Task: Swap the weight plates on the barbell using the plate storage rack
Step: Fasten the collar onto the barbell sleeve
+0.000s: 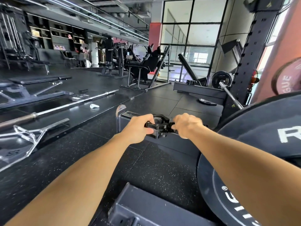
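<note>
Gripping barbell collar (157, 127) at centre frame | left hand (138, 128) steadies clamp body, fingers curled round it | right hand (187, 125) pinches lever (likely releasing it) | black plates (254, 128) near right, awaiting removal.

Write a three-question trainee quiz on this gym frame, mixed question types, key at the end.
1. True or false: both hands are on the black barbell collar.
2. Which lies on the floor to the left? A) bare barbell B) kettlebell C) rope
3. Fill in: the black plates nearest the camera sit on the person's ____ side.

Key:
1. True: the left hand grips its body and the right hand pinches its lever.
2. A
3. right
</note>
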Tool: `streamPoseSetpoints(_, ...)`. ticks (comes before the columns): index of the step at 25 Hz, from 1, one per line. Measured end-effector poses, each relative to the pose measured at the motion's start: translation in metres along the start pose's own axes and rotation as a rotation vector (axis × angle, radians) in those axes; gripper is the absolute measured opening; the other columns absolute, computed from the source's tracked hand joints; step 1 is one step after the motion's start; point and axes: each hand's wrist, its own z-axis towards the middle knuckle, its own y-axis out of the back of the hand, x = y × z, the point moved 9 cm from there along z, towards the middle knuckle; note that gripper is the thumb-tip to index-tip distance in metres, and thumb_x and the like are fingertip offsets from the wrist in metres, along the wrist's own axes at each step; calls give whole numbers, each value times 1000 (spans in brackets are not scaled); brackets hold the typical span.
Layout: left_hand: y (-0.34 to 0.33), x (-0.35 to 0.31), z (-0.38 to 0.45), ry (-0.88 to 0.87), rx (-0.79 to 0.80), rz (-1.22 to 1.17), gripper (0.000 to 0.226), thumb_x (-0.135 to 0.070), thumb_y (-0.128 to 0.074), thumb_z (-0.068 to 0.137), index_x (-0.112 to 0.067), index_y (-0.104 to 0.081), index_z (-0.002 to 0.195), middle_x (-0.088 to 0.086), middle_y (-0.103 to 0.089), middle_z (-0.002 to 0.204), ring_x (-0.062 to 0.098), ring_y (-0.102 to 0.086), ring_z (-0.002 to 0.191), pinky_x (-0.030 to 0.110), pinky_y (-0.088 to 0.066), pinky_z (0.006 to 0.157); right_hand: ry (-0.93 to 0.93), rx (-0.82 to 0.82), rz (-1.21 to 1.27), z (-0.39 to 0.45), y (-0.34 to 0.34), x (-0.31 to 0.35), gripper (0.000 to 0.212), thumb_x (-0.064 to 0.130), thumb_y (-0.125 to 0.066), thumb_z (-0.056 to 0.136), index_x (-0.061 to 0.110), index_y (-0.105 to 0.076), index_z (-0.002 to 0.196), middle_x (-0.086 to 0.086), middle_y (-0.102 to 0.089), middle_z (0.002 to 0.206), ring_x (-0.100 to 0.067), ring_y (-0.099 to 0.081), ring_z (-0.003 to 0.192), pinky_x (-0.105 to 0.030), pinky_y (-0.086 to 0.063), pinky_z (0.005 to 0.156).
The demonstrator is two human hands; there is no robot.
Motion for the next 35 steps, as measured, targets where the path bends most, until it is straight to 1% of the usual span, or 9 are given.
streamPoseSetpoints(9,46,-72,-135,-136,6,34,10,-13,-56,99,-20,-51,104,1,-40,73,20,-42,70,32,-36,62,30,-77,96,-150,50,-2,21,14,-46,102,16,-50,123,-7,-60,119,-29,-60,108,-35,-46,73)
streamPoseSetpoints(13,59,-120,-204,-170,30,9,15,-19,-49,103,-22,-50,118,-3,-41,80,14,-45,67,33,-46,74,32,-93,179,-229,76,-20,31,12,-48,100,16,-47,130,-10,-58,124,-31,-58,112,-42,-52,88)
streamPoseSetpoints(16,70,-160,-258,-185,52,-83,16,-23,-46,104,-26,-49,120,-5,-43,87,13,-56,74,45,-52,95,42,-191,377,-296,110,-37,29,24,-50,100,7,-56,122,-17,-62,121,-35,-59,110,-41,-48,90)
streamPoseSetpoints(21,80,-235,-326,-222,103,-221,27,-30,-39,106,-20,-41,132,1,-49,101,15,-58,75,50,-50,98,-39,-127,907,-396,136,-78,30,16,-49,101,1,-54,127,-22,-65,117,-37,-68,101,-43,-59,80)
streamPoseSetpoints(24,72,-281,-362,-185,125,-445,23,-27,-38,107,-16,-35,127,4,-50,113,18,-59,81,45,-56,87,-135,-39,1100,-449,138,-105,22,11,-40,105,3,-50,123,-19,-68,97,-30,-71,84,-39,-59,75)
streamPoseSetpoints(28,35,-313,-386,-96,175,-508,30,-37,-34,107,-13,-26,123,23,-56,118,25,-61,61,40,-57,61,-173,-98,1177,-507,136,-139,24,9,-39,105,-3,-49,122,-22,-66,90,-30,-67,73,-43,-58,80)
streamPoseSetpoints(32,-11,-329,-422,2,287,-474,67,-39,-32,107,-5,4,151,22,-59,82,24,-56,59,38,-55,63,-282,-93,1220,-557,109,-163,18,12,-39,105,0,-45,118,-24,-60,83,-29,-64,66,-38,-58,59)
streamPoseSetpoints(33,-22,-330,-433,25,315,-474,67,-39,-32,107,-5,3,152,21,-57,79,23,-56,59,37,-54,62,-304,-73,1234,-565,98,-166,20,11,-40,105,-4,-46,117,-24,-61,81,-30,-65,66,-37,-58,58)
streamPoseSetpoints(35,-47,-326,-446,66,391,-444,50,-39,-32,106,-5,-27,142,14,-52,68,22,-53,56,35,-53,60,-342,-31,1228,-581,76,-169,19,9,-42,104,-7,-50,111,-24,-62,79,-30,-65,66,-37,-59,58)
